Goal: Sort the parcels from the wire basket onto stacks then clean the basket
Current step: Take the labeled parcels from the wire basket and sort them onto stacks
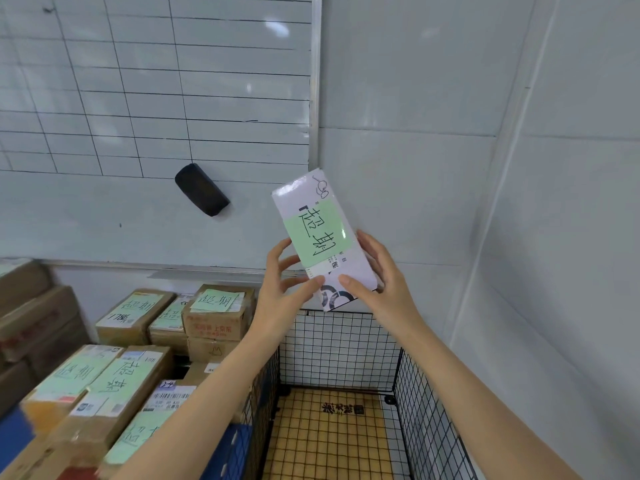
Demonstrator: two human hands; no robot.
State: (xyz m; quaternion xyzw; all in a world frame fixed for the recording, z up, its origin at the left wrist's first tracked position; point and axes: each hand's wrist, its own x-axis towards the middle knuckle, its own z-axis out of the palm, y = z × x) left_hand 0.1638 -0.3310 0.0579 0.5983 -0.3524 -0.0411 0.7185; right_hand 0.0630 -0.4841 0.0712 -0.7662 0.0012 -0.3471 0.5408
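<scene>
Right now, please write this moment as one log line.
left hand + right hand: hold white parcel | parcel: raised over wire basket | stacked boxes: left of basket

- A whiteboard (pixel 214 74) ruled with a black grid fills the upper left; its lower band is blank.
- A black eraser (pixel 202 189) clings to the board, tilted.
- A silver frame (pixel 314 81) edges the board's right side, and a narrow ledge (pixel 207 274) runs under it.
- Pale grey wall panels (pixel 415 81) meet a side wall (pixel 588 168) in a corner at right.
- A soft glare (pixel 277 28) lies near the board's top.
</scene>
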